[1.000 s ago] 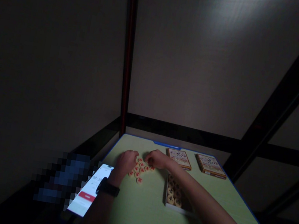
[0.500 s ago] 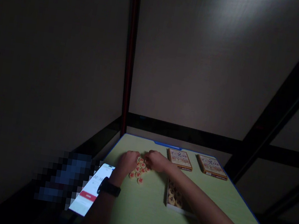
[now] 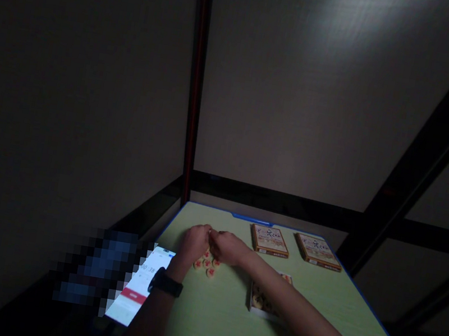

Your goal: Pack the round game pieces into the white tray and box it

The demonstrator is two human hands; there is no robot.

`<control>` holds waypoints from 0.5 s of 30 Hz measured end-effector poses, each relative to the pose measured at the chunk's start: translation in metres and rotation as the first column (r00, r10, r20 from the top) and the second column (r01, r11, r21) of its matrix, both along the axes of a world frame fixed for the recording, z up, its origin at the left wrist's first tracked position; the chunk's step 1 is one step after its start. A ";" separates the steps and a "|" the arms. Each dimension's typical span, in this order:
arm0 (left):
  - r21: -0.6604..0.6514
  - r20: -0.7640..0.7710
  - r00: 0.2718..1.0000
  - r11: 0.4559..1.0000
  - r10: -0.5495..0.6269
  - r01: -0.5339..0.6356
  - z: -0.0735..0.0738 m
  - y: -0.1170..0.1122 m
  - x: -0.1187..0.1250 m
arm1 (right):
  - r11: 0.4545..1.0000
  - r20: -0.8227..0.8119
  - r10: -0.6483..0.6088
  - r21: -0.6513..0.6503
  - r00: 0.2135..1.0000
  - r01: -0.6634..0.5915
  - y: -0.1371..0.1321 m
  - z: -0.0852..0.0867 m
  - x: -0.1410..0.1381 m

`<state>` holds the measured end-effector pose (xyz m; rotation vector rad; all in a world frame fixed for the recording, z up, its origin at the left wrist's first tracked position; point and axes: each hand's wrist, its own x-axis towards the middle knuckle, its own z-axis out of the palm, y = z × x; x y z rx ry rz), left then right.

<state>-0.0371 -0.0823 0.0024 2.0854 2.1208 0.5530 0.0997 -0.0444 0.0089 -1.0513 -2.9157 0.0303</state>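
Several round wooden xiangqi pieces with red characters lie close together on the pale green table. My left hand, with a dark watch on its wrist, is curled at the left and far side of this cluster. From the right, my right hand meets it, and the fingertips of both come together over the far pieces. A pale edge of xiangqi pieces shows between the closed fingers. The hands cover the rest of the far pieces. Beneath my right forearm sits an open box holding more pieces, partly hidden.
Two flat printed boxes, a nearer one and one farther right, lie at the back of the table. A phone with a lit timer screen is by my left forearm. Walls stand behind and to the left.
My right hand has moved left and slightly nearer, so both hands now meet over the pieces. Fewer red pieces show. More of the open box's far edge is visible under my forearm.
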 end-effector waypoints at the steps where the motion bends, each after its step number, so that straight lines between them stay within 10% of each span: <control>1: 0.026 0.026 1.000 1.000 -0.002 0.001 0.000 0.001 0.002 | 1.000 -0.029 -0.010 -0.002 1.000 0.010 -0.002 0.003 0.004; 15: 0.139 0.052 0.983 0.976 -0.175 0.166 -0.023 0.008 0.020 | 0.997 -0.047 0.007 -0.072 0.999 -0.011 -0.051 0.003 0.065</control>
